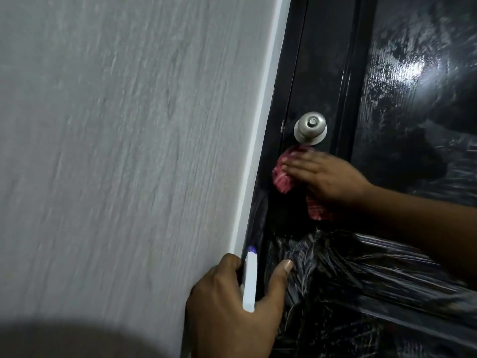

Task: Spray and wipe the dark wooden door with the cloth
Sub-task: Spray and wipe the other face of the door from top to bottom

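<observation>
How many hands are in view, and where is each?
2. The right hand presses a red striped cloth on the dark wooden door just below the round silver knob; the left hand grips a white spray bottle lower down.

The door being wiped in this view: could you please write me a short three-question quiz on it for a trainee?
1. True or false: the cloth lies on the door above the knob.
2. What does the left hand hold? A) a spray bottle B) a sponge C) a brush
3. Which hand presses the cloth against the door?

Key:
1. False: the cloth is just below the knob.
2. A
3. The right hand, with its fingers laid flat on the cloth.
</observation>
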